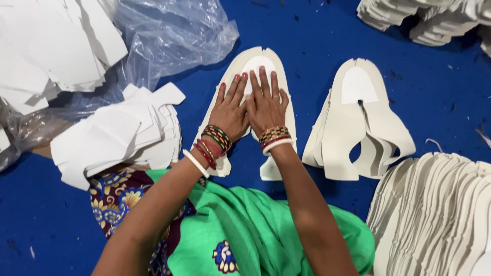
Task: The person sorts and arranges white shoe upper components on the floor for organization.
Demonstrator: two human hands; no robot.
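The floor was a deep blue sheet surface (317, 36), flecked with small scraps and dust. Crumpled clear plastic sheeting (169, 36) lay at far left. Lighting was even and diffuse, casting only soft shadows. No walls, windows or furniture were in view.

Bare arms, no sleeves. Red polish on nails of both hands (248, 110). Stacked bangles (210, 145) on left wrist: multicoloured beads, red, gold, one white. Right wrist bangles (274, 138): gold beads, red, white. Bright green drape (240, 225) over navy floral cloth (115, 197).
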